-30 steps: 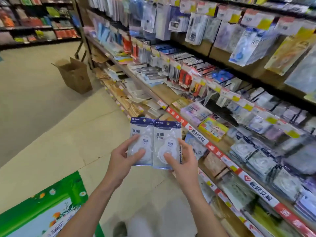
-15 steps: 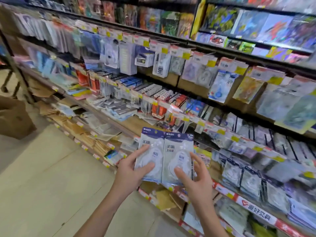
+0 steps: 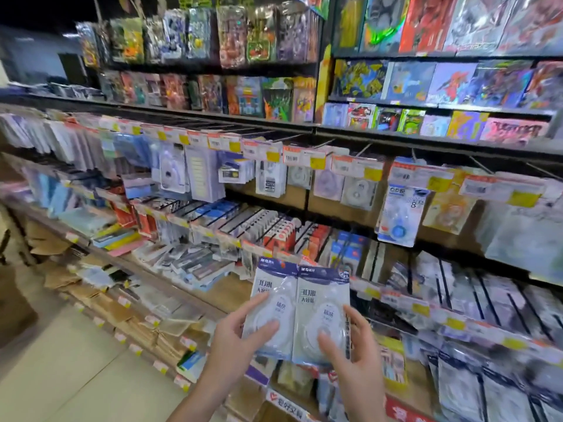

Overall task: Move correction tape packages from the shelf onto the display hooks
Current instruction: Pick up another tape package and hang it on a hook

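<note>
Gripping two M&G correction tape packages [image 3: 300, 309], left hand [image 3: 234, 342] and right hand [image 3: 356, 354].

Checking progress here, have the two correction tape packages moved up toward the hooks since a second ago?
Yes. The two packages, held by the left hand and right hand, were level with the red shelf strip; now they sit above it, before the lower hook row.

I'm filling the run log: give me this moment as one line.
left hand: holds left package | right hand: holds right package | packages side by side, not yet on hooks
</note>
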